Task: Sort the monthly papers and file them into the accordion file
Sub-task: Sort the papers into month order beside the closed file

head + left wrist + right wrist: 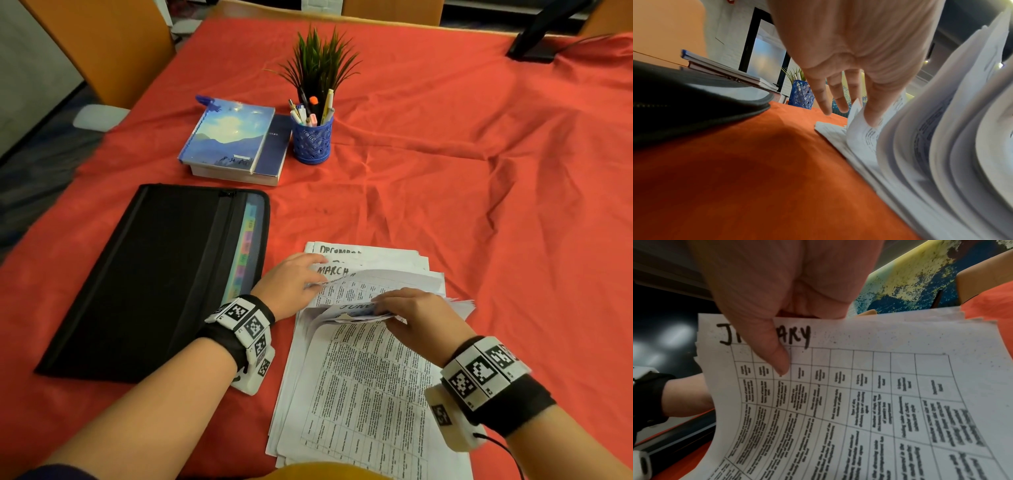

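Nearest the camera lies the stack of white printed papers with gridded tables (359, 394), spread on the red cloth-covered table (479, 171). Just beyond its near edge the right hand (418, 317) pinches a lifted bundle of sheets, thumb (777, 356) curled over the top one, marked in black with a month name that the thumb partly hides. Beside that grip, toward the left, the left hand (291, 281) has its fingers (871, 112) straight, pressing into the fanned pages near a sheet headed MARCH. Left of both hands, apart from the papers, the black zippered accordion file (154, 274) lies flat, coloured tabs showing at its edge. Farther off stand two stacked blue books (236, 140), a blue mesh pen holder (311, 140) and a green potted plant (318, 58).
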